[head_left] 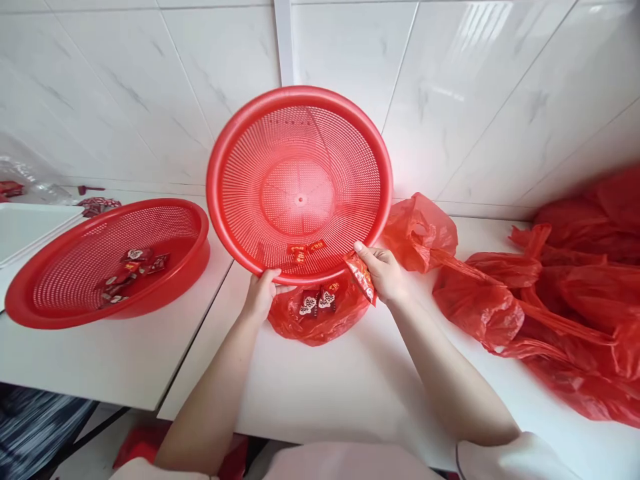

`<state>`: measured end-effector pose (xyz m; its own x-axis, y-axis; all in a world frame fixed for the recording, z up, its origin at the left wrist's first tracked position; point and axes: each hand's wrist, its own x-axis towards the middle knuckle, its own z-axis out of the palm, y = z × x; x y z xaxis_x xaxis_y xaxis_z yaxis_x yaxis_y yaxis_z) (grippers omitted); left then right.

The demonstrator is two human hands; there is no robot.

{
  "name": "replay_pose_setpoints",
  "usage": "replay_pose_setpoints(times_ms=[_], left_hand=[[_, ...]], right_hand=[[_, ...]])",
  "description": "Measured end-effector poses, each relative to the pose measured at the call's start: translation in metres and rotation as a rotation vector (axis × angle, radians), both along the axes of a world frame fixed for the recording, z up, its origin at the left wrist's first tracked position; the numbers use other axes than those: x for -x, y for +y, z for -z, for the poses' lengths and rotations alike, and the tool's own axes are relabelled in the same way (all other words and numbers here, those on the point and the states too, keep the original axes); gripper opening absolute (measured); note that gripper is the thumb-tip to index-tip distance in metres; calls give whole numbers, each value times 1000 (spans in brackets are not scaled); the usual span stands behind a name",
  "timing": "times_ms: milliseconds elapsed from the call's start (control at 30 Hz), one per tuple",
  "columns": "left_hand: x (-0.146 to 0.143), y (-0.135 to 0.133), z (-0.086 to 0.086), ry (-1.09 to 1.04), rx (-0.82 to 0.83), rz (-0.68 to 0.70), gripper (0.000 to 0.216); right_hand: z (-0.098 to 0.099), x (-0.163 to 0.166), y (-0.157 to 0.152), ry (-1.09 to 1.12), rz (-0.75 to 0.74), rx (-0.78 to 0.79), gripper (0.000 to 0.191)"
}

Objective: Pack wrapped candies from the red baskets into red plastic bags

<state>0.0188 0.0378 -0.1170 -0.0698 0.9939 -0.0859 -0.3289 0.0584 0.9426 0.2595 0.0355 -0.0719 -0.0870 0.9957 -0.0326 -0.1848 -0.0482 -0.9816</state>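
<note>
A round red plastic colander basket (300, 143) is tipped toward me, with a few small red packets (299, 254) lying at its lower edge. My left hand (260, 298) is closed on the basket's lower left rim. My right hand (384, 272) grips the lower right rim and has a red printed packet (362, 277) under its thumb, beside the rim. Directly below the basket an open red plastic bag (320, 333) rests on the table, with dark red packets (317, 303) bearing white lettering inside. The basket hides the bag's far part.
On the left stands a second red basket (195, 267) with several dark packets in it. Knotted red bags (480, 313) are piled on the right, and another red bag (423, 230) sits near the wall. A seam crosses the white tables (385, 387); a tiled wall is behind.
</note>
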Motion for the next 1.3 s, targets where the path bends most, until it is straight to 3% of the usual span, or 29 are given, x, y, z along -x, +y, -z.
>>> replay_pose_setpoints(times_ms=[133, 233, 367, 467, 567, 667, 767, 967, 1167, 1300], left_hand=[[9, 5, -4, -53, -65, -79, 41], [13, 4, -7, -75, -110, -83, 45], [13, 2, -9, -81, -112, -92, 46], [10, 0, -10, -56, -98, -116, 45], [6, -1, -9, -44, -93, -125, 42], [-1, -6, -6, -29, -71, -79, 35], [-14, -16, -2, -4, -14, 13, 30], [-34, -31, 4, 99, 80, 103, 40], [-29, -23, 3, 43, 63, 56, 33], [-17, -13, 1, 29, 69, -2, 30]], right_hand=[[0, 3, -4, -276, -33, -58, 54], [18, 11, -3, -411, -89, -65, 57], [46, 24, 0, -601, -214, -153, 41], [51, 25, 0, -769, -55, -344, 47], [36, 18, -4, -882, 163, -519, 23], [18, 12, -10, -901, 221, -646, 23], [15, 15, -13, -941, 95, -712, 28], [38, 24, -6, -1128, -154, -718, 67], [34, 20, -7, -1002, -331, -739, 53], [24, 12, -6, -835, -337, -646, 33]])
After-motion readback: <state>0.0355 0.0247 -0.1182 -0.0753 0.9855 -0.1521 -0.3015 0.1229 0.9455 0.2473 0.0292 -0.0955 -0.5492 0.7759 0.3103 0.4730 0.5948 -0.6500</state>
